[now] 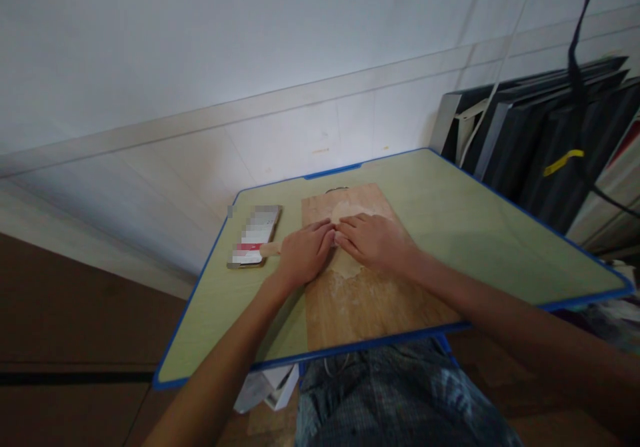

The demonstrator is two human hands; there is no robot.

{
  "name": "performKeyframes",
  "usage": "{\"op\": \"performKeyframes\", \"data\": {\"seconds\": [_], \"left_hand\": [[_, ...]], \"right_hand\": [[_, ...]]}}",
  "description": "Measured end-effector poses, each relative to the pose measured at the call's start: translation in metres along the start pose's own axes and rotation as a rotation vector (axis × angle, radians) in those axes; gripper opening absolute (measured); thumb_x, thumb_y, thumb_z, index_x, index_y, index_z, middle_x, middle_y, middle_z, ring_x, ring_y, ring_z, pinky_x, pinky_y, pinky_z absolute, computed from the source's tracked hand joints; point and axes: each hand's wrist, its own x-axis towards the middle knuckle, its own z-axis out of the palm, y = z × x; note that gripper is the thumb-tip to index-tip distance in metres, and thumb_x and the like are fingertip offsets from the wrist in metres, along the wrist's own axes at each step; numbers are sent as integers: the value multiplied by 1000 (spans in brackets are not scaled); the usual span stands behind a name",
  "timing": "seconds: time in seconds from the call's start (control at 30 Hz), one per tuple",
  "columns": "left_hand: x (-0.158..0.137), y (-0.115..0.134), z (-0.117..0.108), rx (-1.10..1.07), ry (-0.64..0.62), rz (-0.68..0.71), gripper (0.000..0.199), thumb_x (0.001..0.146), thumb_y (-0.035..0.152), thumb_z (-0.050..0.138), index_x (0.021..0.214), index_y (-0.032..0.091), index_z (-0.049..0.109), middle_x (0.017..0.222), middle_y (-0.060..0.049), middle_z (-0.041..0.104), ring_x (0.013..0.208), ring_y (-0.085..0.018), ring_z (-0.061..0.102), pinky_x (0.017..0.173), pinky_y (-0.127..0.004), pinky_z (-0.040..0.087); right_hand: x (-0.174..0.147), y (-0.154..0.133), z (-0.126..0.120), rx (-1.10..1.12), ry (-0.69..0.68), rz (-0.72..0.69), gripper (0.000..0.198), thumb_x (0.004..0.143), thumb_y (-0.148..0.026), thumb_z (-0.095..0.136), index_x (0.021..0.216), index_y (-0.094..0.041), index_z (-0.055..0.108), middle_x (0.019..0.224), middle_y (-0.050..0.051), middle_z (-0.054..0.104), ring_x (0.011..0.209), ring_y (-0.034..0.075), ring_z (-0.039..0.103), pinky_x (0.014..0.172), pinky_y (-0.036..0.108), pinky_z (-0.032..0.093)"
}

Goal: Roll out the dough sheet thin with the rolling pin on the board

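A wooden rolling pin [271, 249] lies crosswise over a flattened sheet of pale dough [346, 265]. Only the pin's left end sticks out; the rest is mostly hidden under my hands. My left hand [306, 253] rests over the pin, its fingers pointing inward. From the other side my right hand [374, 241] presses on the pin too, with the fingertips of both hands almost meeting. Beneath the dough is a wooden board [360, 313] dusted with flour, the dough reaching out in front of and behind my hands.
The board lies on a pale green folding table [465, 233] with a blue edge. A phone [255, 237] lies left of the board, close to the pin's end. Behind the table is a white wall [280, 133]. Dark flat panels [530, 133] lean at the right.
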Motion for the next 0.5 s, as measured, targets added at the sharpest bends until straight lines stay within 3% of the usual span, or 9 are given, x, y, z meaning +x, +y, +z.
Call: {"op": "performKeyframes", "data": {"seconds": [0.17, 0.37, 0.5], "left_hand": [[-2, 6, -1, -8, 55, -23, 35, 94, 30, 27, 100, 18, 60, 113, -6, 62, 105, -19, 56, 91, -32, 43], [47, -14, 1, 9, -77, -125, 34, 94, 32, 29, 92, 17, 60, 101, -7, 63, 92, -18, 59, 82, -30, 46], [70, -25, 3, 19, -49, -136, 32, 92, 29, 34, 98, 15, 61, 105, -11, 62, 97, -20, 58, 85, -30, 45]], "right_hand": [[-3, 2, -1, -30, 9, -24, 39, 95, -39, 30, 107, -15, 59, 110, 12, 61, 101, 24, 54, 81, 35, 43], [40, 30, 6, 20, -14, 87, 45, 96, -41, 28, 107, -12, 59, 111, 15, 61, 104, 25, 55, 84, 35, 43], [60, 41, 11, 42, -78, 95, 43, 96, -37, 29, 109, -9, 59, 114, 17, 61, 110, 26, 53, 92, 37, 39]]}}
